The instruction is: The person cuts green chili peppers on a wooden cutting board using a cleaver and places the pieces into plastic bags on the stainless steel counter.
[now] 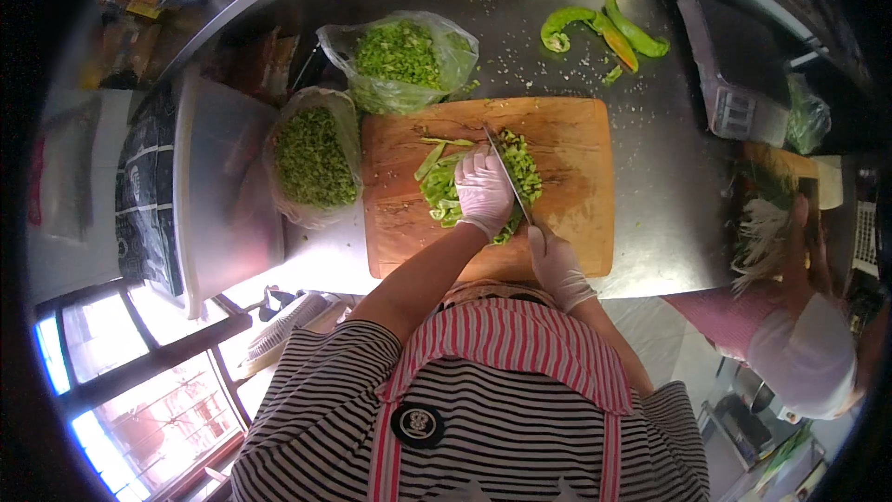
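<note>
Sliced green pepper strips (436, 191) lie on a wooden cutting board (578, 163). My gloved left hand (484, 191) presses down on them with its fingers curled together. In my gloved right hand (556, 267) is the handle of a kitchen knife (507, 174). Its long blade slants up and left across the board, right beside the fingers of my left hand. Small diced pepper pieces (525, 167) are heaped on the right side of the blade. Part of the pepper under my left hand is hidden.
Two clear plastic bags, one of chopped greens (398, 54) and one of darker chopped greens (316, 156), stand left of the board. Whole green peppers (613, 33) lie behind it among white crumbs. A scale (736, 70) sits at right. Another person's arm (795, 242) is near white-rooted greens (762, 232).
</note>
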`<state>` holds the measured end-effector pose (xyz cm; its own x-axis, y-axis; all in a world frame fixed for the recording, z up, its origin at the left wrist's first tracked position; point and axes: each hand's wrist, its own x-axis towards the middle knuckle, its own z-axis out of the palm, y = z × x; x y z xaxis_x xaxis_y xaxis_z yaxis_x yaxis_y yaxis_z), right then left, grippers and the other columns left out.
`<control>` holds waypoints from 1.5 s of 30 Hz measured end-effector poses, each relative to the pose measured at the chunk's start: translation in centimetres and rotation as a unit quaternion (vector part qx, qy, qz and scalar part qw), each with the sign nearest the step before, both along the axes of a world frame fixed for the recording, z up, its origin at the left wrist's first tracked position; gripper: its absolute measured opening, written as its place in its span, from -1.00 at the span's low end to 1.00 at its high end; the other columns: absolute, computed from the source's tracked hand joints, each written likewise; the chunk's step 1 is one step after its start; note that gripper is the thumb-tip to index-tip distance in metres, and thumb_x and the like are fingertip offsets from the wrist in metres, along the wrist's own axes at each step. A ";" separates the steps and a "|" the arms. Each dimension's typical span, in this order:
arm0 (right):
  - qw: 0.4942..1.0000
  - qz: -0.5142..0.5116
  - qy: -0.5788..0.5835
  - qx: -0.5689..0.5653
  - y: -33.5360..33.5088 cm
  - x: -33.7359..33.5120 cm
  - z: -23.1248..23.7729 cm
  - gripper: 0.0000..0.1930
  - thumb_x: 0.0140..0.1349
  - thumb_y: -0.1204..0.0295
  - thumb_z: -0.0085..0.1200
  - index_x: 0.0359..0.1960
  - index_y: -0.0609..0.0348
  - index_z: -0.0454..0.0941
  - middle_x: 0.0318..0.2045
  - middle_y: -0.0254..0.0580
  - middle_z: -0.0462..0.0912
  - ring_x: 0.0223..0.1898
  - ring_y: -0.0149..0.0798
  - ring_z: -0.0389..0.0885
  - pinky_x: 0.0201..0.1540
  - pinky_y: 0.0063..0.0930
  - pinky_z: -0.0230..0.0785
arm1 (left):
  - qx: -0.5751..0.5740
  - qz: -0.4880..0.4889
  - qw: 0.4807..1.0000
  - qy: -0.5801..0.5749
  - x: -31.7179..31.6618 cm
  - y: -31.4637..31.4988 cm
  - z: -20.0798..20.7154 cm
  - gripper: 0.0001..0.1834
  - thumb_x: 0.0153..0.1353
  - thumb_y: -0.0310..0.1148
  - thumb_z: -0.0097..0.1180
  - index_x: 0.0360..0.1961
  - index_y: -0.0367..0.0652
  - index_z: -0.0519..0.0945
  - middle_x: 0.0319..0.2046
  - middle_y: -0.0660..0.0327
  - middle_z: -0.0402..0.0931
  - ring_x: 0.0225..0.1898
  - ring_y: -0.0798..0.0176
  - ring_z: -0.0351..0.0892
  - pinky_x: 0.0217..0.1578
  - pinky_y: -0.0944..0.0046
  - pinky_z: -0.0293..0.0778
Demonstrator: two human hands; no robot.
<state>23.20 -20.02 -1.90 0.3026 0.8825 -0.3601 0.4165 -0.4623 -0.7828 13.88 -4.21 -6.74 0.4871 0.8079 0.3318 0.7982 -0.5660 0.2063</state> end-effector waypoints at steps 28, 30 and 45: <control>0.999 0.020 0.033 -0.027 -1.0 0.7 -0.6 -0.45 0.50 0.05 -0.31 0.17 0.28 0.45 -0.33 0.43 0.60 -0.24 0.35 0.60 -0.14 0.07 0.46 | -0.022 -0.024 0.995 -0.090 -1.0 0.8 0.6 -0.72 0.18 -0.38 0.10 -0.08 -0.19 0.47 -0.08 -0.01 0.48 -0.01 -0.12 0.43 0.11 -0.16 0.26; 0.995 -0.001 0.091 -0.048 -0.8 1.3 1.3 -0.47 0.50 0.06 -0.30 0.16 0.27 0.47 -0.29 0.36 0.62 -0.20 0.30 0.60 -0.08 0.03 0.44 | -0.001 -0.042 0.995 -0.089 -1.4 1.7 0.6 -0.74 0.18 -0.37 0.11 -0.11 -0.18 0.48 -0.12 0.00 0.49 -0.03 -0.12 0.43 0.10 -0.18 0.26; 0.973 -0.227 0.042 0.000 -6.0 -3.9 -5.2 -0.46 0.35 0.14 0.10 0.19 0.29 0.39 -0.66 -0.35 0.47 -0.67 -0.45 0.43 -0.61 -0.47 0.30 | -0.204 -0.093 0.962 0.156 -2.6 6.3 2.2 -0.35 0.40 0.09 -0.22 0.34 -0.09 0.36 0.33 -0.04 0.30 0.33 -0.15 0.26 0.31 -0.32 0.08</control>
